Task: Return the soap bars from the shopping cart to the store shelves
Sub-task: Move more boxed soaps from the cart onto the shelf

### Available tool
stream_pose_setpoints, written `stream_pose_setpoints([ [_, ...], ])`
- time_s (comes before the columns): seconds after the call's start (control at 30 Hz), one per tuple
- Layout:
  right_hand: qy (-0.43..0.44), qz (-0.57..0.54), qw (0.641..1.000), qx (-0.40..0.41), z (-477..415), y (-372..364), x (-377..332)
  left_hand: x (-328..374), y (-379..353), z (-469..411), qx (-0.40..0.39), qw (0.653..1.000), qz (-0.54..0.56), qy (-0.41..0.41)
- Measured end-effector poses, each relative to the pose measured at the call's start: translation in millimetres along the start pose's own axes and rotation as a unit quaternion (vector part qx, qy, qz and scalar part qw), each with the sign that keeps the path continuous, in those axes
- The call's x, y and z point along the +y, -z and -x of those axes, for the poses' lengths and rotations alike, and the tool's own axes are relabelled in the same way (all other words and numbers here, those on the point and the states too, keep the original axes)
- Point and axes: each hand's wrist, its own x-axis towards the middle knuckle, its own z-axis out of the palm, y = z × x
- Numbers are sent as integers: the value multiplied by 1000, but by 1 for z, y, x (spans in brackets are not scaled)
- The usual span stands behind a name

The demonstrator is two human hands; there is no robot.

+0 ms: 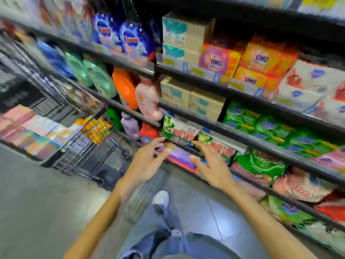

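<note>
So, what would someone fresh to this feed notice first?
The left hand and right hand reach with spread fingers toward a green-and-white packet low on the shelves. A wire cart holding colourful packs stands to the left, and bright orange bags sit higher up on the right.

- The shopping cart [78,156] is thin dark metal wire with a dull sheen.
- Right of the cart, the shelf edges [130,64] look like matt dark metal.
- Further right of the cart, the green bags [259,163] are glossy, crinkled plastic film.
- Up and right of the cart, the cartons [205,103] are matt brown cardboard, and the orange bottle [125,88] is smooth, shiny plastic.
- Below the cart, the floor [37,202] is smooth grey with a soft gloss, and the trousers [168,243] are blue denim cloth.
</note>
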Motion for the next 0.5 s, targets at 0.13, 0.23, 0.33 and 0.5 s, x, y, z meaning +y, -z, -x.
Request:
stream_pose_setpoints([
  [0.13,-6,-18,992,-123,37,-53,2,-59,-15,85,44,987,60,140],
  [0.23,9,-41,980,-195,52,-83,-5,-96,-16,144,112,966,87,217],
  [0.33,40,-36,966,-253,54,-108,-21,-117,-14,198,182,937,128,269],
  [0.5,114,-21,935,-337,45,-152,-72,-142,-12,272,290,877,169,342],
])
